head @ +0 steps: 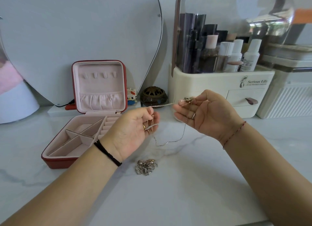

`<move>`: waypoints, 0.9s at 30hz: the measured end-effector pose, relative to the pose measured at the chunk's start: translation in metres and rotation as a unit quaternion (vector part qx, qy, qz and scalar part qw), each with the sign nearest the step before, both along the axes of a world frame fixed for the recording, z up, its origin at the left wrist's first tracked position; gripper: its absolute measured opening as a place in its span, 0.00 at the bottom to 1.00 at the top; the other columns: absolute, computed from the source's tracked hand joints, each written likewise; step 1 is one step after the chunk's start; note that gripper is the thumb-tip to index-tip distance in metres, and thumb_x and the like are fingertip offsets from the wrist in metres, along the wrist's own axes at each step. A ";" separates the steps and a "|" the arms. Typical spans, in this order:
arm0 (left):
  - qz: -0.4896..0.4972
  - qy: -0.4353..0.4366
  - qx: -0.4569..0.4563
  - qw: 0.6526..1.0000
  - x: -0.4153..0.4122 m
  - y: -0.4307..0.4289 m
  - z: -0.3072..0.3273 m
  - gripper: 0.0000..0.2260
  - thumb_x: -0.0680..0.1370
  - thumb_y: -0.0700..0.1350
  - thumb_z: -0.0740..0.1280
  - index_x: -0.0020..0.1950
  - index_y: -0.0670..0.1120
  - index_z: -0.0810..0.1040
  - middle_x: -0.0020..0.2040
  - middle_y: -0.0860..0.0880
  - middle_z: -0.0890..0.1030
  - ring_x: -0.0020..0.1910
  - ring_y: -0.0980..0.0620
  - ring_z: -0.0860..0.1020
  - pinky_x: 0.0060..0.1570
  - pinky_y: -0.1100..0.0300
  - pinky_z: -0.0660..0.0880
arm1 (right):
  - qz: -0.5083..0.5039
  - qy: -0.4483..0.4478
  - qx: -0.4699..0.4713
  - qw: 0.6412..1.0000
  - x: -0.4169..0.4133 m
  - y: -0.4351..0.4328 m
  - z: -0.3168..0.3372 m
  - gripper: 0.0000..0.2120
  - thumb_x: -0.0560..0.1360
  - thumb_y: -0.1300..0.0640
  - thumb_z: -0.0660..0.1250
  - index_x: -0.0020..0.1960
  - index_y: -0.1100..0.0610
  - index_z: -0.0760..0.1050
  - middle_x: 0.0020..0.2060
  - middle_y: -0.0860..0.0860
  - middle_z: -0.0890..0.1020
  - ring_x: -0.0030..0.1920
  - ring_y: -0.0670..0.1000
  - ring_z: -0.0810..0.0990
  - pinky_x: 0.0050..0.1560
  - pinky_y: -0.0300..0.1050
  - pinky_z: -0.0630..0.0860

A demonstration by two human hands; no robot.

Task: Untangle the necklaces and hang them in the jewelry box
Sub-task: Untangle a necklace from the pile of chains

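your left hand (133, 128) and right hand (207, 114) each pinched the chain (162, 105), stretched level between them over the worktop (168, 192); the open jewelry box (55, 163) lay leftward, nearer your left hand.

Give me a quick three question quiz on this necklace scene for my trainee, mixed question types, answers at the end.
1. True or false: the hooks in the lid of the jewelry box are bare.
2. The tangled pile lies: A in a box compartment; B on the table; C on a lid hook.
3. What is the silver chain stretched between?
Key: 1 true. 2 B. 3 The left hand and the right hand, each pinching it.
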State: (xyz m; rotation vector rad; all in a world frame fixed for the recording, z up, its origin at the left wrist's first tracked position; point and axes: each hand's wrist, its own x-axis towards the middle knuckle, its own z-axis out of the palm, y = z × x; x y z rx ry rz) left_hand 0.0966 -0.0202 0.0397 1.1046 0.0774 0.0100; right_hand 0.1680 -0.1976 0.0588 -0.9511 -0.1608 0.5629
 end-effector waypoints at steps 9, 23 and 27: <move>0.075 -0.040 -0.133 0.987 0.003 0.020 0.009 0.10 0.73 0.37 0.53 0.35 0.46 0.70 0.33 0.47 0.77 0.35 0.50 0.78 0.50 0.53 0.77 | -0.071 -0.047 -0.101 0.991 0.000 0.001 0.001 0.05 0.74 0.62 0.54 0.41 0.60 0.67 0.34 0.57 0.78 0.21 0.49 0.67 0.26 0.40 0.73; 0.115 -0.010 0.210 0.971 0.000 0.006 0.002 0.14 0.79 0.47 0.59 0.38 0.45 0.78 0.31 0.50 0.77 0.32 0.54 0.72 0.38 0.60 0.69 | -0.010 -0.119 0.030 0.992 -0.004 -0.005 0.009 0.12 0.74 0.62 0.52 0.37 0.58 0.71 0.43 0.59 0.83 0.36 0.53 0.78 0.41 0.45 0.79; 0.118 -0.041 0.336 0.934 -0.003 -0.007 -0.008 0.10 0.77 0.52 0.64 0.50 0.50 0.81 0.50 0.53 0.82 0.52 0.58 0.77 0.57 0.60 0.70 | 0.060 -0.199 -0.049 0.977 -0.010 0.001 0.005 0.10 0.75 0.62 0.52 0.38 0.55 0.68 0.50 0.59 0.83 0.48 0.54 0.82 0.52 0.47 0.75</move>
